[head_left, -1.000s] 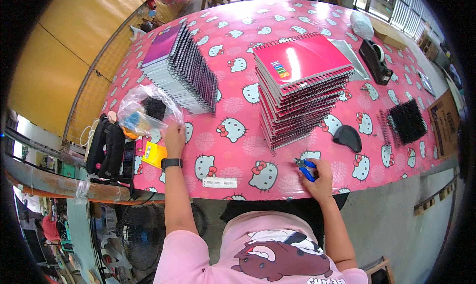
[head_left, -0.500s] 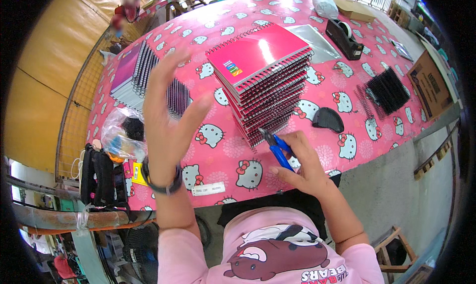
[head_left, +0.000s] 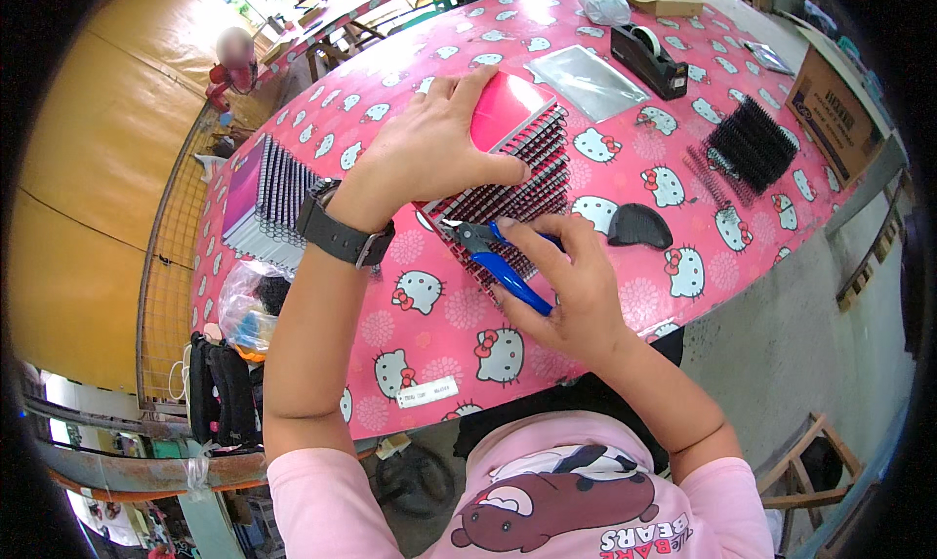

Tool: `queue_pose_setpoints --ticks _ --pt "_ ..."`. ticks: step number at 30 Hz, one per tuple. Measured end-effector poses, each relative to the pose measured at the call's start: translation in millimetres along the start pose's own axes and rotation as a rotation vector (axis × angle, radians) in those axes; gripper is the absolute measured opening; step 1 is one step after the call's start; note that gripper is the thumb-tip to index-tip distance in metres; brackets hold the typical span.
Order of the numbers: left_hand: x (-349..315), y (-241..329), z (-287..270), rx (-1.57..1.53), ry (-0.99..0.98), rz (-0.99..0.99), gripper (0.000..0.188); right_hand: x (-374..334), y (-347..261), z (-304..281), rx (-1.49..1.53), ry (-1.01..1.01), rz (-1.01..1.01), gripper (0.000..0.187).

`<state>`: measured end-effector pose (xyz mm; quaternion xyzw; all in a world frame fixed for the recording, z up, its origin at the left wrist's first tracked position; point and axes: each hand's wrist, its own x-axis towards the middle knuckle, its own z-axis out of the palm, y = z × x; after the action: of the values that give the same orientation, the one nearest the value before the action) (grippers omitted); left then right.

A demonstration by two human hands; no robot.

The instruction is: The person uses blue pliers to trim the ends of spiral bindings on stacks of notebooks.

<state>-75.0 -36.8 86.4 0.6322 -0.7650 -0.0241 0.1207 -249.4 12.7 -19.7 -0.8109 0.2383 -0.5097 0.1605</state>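
Observation:
A tall stack of spiral notebooks [head_left: 508, 173] with black coils stands on the table, a glossy pink cover [head_left: 503, 110] on top. Across that cover lies my left hand [head_left: 425, 144], open and steadying the pile, its fingers spread and its thumb at the front coil edge. It hides much of the top notebook. My right hand [head_left: 576, 276] is closed round blue-handled wire cutters [head_left: 512, 281]. Their metal jaws are at the near left corner of the stack, by the coil ends; whether they grip wire I cannot tell.
Purple-covered notebooks [head_left: 259, 203] lie at left, above a clear plastic bag [head_left: 244, 300]. Right of the stack are a black curved case [head_left: 639, 227] and loose black coils [head_left: 752, 149]. Farther back sit a tape dispenser [head_left: 649, 61] and clear plastic sleeves [head_left: 590, 81]. A cardboard box [head_left: 835, 110] stands far right.
My left hand has come down from the air onto the stack's top. The right hand has moved the cutters leftward and up to the stack's near corner.

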Motion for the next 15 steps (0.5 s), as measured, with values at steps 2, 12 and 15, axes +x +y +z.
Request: queue_pose_setpoints --ticks 2,12,15 --pt "-1.7 -0.9 1.0 0.015 0.003 -0.010 0.093 -5.1 -3.7 2.7 0.032 -0.042 0.027 0.049" --pt "0.3 -3.1 0.4 0.001 -0.005 0.011 0.093 -5.7 -4.2 6.2 0.252 -0.115 0.158 0.055" --pt "0.7 -4.3 1.2 0.004 0.012 0.031 0.092 -7.6 -3.3 8.4 0.074 -0.058 0.090 0.055"
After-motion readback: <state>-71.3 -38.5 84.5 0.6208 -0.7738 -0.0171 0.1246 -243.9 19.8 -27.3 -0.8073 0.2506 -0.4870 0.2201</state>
